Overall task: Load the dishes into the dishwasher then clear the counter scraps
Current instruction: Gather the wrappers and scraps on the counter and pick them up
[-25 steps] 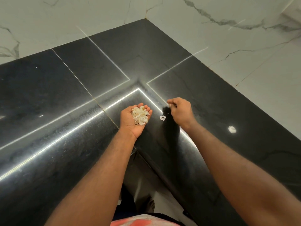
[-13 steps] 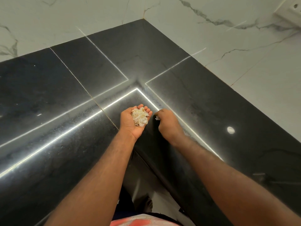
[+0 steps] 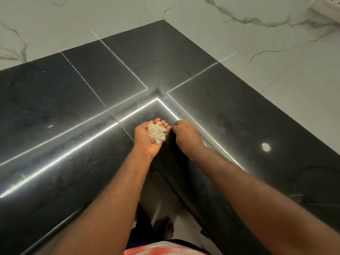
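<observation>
We have a single view, from a wide-angle camera worn on the head, facing forward and steeply down. Both forearms enter from the bottom edge, and the left hand (image 3: 150,138) and right hand (image 3: 185,137) meet near the middle. They are close enough for us to tell apart single flakes of the pale papery scraps (image 3: 156,132) in the left palm. The glossy black stone corner counter (image 3: 64,111) spreads to both sides of the hands. Beyond them rises the white grey-veined marble wall (image 3: 73,19).
</observation>
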